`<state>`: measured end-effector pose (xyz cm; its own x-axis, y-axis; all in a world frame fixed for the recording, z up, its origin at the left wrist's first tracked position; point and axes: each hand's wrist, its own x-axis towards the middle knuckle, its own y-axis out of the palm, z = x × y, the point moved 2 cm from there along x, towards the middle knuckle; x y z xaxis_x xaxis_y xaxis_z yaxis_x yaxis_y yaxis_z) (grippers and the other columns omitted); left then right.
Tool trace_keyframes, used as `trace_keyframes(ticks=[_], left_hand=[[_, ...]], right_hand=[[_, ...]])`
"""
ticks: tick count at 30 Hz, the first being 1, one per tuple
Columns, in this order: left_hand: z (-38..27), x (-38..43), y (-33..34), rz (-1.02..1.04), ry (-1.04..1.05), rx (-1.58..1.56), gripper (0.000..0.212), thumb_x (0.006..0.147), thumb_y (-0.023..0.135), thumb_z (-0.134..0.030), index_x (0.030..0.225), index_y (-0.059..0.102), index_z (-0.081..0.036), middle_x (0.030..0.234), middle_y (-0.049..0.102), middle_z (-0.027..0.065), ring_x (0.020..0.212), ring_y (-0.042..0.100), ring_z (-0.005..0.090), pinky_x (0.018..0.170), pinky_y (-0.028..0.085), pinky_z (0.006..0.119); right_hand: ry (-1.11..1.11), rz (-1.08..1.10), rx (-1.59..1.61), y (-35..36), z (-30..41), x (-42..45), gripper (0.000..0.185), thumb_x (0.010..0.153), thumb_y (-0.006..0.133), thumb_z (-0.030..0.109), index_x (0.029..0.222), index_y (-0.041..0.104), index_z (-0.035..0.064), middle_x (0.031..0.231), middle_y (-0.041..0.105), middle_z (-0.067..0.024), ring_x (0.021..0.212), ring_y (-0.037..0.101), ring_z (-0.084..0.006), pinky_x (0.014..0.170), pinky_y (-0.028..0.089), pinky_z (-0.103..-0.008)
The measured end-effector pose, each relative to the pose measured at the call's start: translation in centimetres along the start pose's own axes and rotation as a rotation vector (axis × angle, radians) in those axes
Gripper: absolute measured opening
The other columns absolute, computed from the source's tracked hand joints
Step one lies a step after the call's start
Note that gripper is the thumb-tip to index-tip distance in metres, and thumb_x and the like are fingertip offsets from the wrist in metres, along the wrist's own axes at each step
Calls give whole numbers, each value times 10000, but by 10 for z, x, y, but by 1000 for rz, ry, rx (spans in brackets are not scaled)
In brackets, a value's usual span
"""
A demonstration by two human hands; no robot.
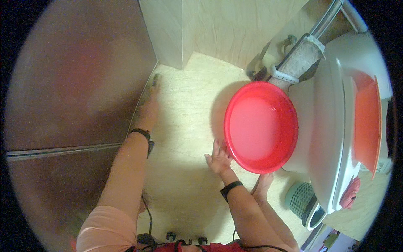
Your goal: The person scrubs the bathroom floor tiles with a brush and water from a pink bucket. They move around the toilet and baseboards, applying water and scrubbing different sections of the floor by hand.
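A round red plastic basin (256,127) with cloudy liquid in it stands in front of the toilet. My right hand (219,160), fingers spread, is beside the basin's near left rim and seems to hold nothing; its fingertips are close to the rim or partly under it. My left hand (152,94) reaches to the far left, low by the base of the brown panel, and is blurred. At its fingertips is a small dark object (156,80), too blurred to name. Each wrist wears a black band.
A white toilet (327,126) is at the right, with an orange plastic basin (366,123) and a crumpled pink cloth (350,192) on it. A green perforated basket (300,197) stands below. A brown panel (78,78) borders the left. Pipes run at the upper right.
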<state>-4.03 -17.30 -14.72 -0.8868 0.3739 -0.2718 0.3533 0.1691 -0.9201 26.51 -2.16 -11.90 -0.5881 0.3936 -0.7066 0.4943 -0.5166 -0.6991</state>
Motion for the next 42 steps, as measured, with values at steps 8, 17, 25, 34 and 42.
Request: trace_keyframes(ticks=[8,17,25,34,42], left_hand=[[-74,-66,51,-29,210,61,622,935,466,-193,1503,211,-215,786,620,195,674,643,314,590,535,449],[-43,-71,12,54,148,-70,485,983,396,-336,1449,346,-210,902,638,203,810,639,330,730,530,408],[14,-89,-14,79,-229,-343,620,1001,343,-395,1449,248,22,918,645,187,785,630,324,726,514,429],[-115,-190,63,189,309,-6,707,924,518,-254,1519,137,-244,953,624,227,847,642,371,750,522,474],[-100,-251,59,381,86,-977,759,898,408,8,1529,6,-124,1352,463,225,1057,581,281,847,520,394]], right_hand=[[3,-38,11,10,-1,4,859,932,360,566,1513,-109,141,1580,-58,-188,1450,-54,-395,1129,15,-593],[28,-65,23,13,-11,7,883,915,367,591,1513,-109,148,1557,-141,-229,1429,-126,-439,1111,-9,-622],[-3,-70,33,18,-5,5,890,907,367,601,1514,-98,145,1553,-138,-243,1428,-106,-451,1109,12,-630],[-47,-51,172,26,-13,-4,862,883,479,523,1520,44,138,1556,-112,-236,1435,-86,-431,1093,22,-654],[-178,117,1237,34,32,-75,551,884,571,97,1400,380,74,1005,641,-97,822,633,-197,691,537,-342]])
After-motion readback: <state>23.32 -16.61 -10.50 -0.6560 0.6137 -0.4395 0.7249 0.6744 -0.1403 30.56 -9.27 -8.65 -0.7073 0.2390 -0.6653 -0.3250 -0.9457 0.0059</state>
